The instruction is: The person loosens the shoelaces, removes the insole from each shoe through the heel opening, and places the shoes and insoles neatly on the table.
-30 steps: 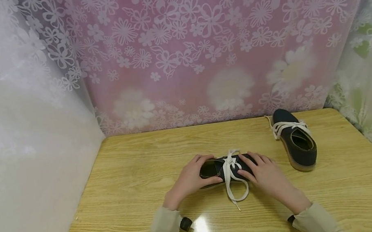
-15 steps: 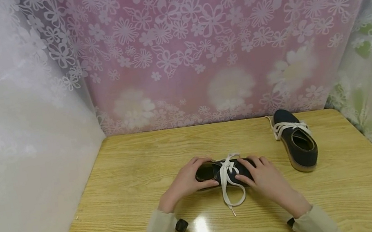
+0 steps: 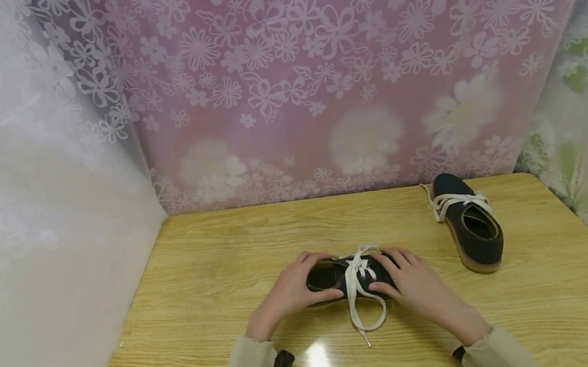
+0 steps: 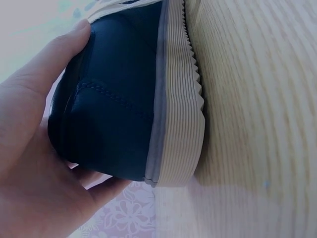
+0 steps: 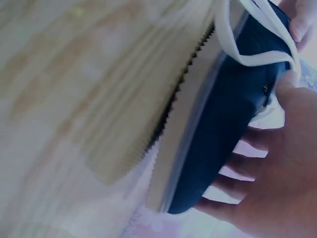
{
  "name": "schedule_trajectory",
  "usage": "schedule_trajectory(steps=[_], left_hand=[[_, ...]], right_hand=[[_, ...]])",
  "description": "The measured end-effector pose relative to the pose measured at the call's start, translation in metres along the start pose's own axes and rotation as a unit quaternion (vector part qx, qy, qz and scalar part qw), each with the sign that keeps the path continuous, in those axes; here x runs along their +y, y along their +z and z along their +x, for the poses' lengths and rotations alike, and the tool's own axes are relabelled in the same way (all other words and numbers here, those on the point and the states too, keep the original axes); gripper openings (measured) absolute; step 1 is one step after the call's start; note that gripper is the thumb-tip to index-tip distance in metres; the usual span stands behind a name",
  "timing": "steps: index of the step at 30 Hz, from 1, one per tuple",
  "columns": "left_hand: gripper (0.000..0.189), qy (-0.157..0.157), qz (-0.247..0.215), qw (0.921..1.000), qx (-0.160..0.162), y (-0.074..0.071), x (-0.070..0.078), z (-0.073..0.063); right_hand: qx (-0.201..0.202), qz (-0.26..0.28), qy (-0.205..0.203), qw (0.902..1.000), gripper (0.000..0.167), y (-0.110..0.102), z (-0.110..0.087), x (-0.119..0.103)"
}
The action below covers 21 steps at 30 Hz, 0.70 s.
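Note:
A dark navy lace-up shoe [image 3: 383,271] with white laces [image 3: 353,288] and a pale ribbed sole [image 4: 181,109] is sole down on the table, its toe towards the right. My left hand [image 3: 286,291] grips the heel end, thumb on the near side and fingers round the far side. Over the toe end, my right hand [image 3: 423,287] holds the shoe between thumb and fingers. The laces are tied in the middle, and a long loop and loose end hang down the near side. Part of the toe is hidden under my right hand.
A matching navy shoe [image 3: 482,245] stands at the right rear of the wooden table [image 3: 211,250], toe towards the back. A pink floral curtain [image 3: 287,145] hangs behind the table, with pale curtains at both sides.
Both hands and the shoe between them have shifted a little to the left and towards the near edge. The second shoe has stayed in place.

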<state>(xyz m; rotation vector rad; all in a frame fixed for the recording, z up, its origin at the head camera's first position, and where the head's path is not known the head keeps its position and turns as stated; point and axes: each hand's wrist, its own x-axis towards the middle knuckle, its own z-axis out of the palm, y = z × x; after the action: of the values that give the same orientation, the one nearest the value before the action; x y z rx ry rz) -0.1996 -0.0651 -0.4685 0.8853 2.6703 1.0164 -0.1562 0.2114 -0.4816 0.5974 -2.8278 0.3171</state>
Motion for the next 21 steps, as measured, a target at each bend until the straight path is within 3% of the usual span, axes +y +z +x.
schedule_trajectory(steps=[4,10,16,21], left_hand=[[0.073,0.004,-0.007,1.0,0.006,0.0,0.001,0.0],[0.072,0.014,-0.005,0.9997,0.02,0.001,0.002,0.001],[0.073,0.008,-0.003,0.9998,0.018,0.002,0.001,0.0],[0.071,0.003,-0.002,0.9998,0.018,0.002,0.001,0.0]], right_hand=[[-0.003,0.019,-0.025,0.9995,0.068,0.002,0.004,0.0],[-0.048,0.034,-0.032,0.9978,0.067,0.0,0.012,-0.003],[-0.084,0.038,-0.014,0.9956,0.072,0.001,0.016,-0.005],[-0.085,0.044,-0.001,0.9954,0.071,0.003,0.017,-0.006]])
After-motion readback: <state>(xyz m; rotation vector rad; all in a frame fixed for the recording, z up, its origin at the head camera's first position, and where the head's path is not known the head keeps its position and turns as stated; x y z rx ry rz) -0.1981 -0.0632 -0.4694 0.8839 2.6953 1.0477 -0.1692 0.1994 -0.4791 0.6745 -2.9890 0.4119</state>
